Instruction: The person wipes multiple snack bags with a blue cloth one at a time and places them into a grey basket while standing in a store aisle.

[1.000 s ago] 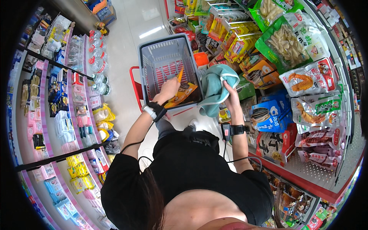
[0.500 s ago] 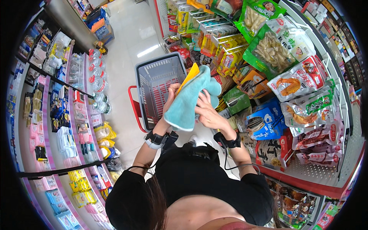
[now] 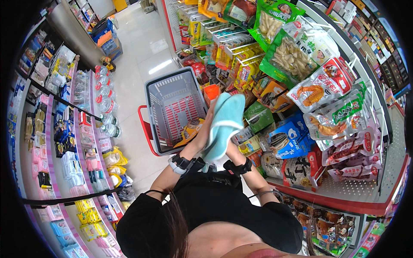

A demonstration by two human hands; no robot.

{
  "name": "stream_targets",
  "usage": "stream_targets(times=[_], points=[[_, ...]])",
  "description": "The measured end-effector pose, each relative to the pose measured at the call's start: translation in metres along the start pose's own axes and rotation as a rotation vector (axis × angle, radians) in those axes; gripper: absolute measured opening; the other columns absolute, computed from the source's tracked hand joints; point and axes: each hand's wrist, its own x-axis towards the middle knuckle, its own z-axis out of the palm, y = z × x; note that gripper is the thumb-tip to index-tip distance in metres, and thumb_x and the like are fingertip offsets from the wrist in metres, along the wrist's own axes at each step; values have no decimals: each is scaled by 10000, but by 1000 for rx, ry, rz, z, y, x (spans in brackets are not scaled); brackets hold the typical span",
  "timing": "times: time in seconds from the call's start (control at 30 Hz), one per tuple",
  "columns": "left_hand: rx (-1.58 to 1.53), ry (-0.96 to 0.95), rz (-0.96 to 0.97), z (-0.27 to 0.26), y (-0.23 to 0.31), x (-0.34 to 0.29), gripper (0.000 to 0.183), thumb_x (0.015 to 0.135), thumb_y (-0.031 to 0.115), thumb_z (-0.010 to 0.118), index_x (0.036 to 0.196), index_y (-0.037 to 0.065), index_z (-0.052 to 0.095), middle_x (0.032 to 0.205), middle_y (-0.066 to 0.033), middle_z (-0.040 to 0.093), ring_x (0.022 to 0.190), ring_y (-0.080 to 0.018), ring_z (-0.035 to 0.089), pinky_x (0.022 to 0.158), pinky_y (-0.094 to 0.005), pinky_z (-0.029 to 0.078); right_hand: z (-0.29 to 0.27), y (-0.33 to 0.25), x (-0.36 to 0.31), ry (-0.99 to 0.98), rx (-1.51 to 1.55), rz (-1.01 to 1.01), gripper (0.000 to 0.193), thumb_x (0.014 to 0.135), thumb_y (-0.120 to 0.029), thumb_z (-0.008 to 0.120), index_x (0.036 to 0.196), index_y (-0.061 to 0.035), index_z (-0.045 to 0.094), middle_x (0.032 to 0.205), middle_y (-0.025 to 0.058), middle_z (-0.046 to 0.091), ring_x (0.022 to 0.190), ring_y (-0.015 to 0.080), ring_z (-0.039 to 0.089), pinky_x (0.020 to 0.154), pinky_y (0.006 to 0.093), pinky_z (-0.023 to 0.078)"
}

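Observation:
A soft teal cloth (image 3: 228, 116) with a pale edge is bunched between my two hands, in front of my body. Along its left side my left hand (image 3: 209, 122) is closed on it, fingers pointing away from me. My right hand (image 3: 232, 148) reaches in under the near right side; the cloth covers its fingers. An orange-red piece (image 3: 211, 91) shows by my left fingertips, and I cannot tell if it is joined to the cloth. Just left of my hands stands a grey shopping basket (image 3: 155, 96) with a yellow-orange packet (image 3: 190, 130) at its near right corner.
The basket's red handle (image 3: 145, 131) sticks out at its left. Snack bags (image 3: 289, 56) crowd a rack close on my right, over a red-edged shelf (image 3: 344, 200). To the left are shelves of small packs (image 3: 71, 150) and bottles (image 3: 105, 96) on the floor.
The teal cloth has turned and folded over. The yellow flap beside it no longer shows, and an orange-red piece does. My right hand has gone behind the cloth. The packet in the basket has come into sight.

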Motion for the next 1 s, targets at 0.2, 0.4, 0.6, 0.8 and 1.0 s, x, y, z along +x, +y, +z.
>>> stream_targets(times=[0.2,0.4,0.6,0.8,1.0], points=[[-143,-56,-257,-5,-4,-7,654,939,505,143,1391,34,196,1418,-65,236,1277,-171,248,1058,-290,182,1,8,-24,-62,466,251,294,739,-265,619,1004,-143,583,1234,115,415,1161,352,333,978,573,160],[-346,-73,48,-5,-10,-14,462,959,194,277,1391,46,211,1451,-101,158,1330,-175,161,1082,-306,117,3,14,-29,-48,653,338,315,762,-259,600,1047,-133,555,1242,112,413,1163,341,344,987,551,177],[50,-60,71,-9,-14,-15,490,961,275,334,1387,61,223,1481,-122,6,1366,-233,27,1088,-347,77,8,20,-34,-57,762,390,337,785,-252,580,1090,-122,526,1251,109,410,1164,329,355,996,528,194],[-67,-15,-276,-33,-42,-31,560,919,243,464,1383,33,230,1391,-103,292,1272,-175,264,1059,-308,193,18,23,-30,-99,840,419,358,808,-246,561,1133,-112,497,1260,107,408,1165,318,366,1004,505,211],[-448,1,-15,-7,22,-16,594,952,426,277,1401,48,185,1461,-94,168,1337,-173,170,1076,-300,131,22,29,-25,-98,890,434,380,831,-240,542,1177,-101,468,1268,104,405,1167,307,376,1013,482,228]])
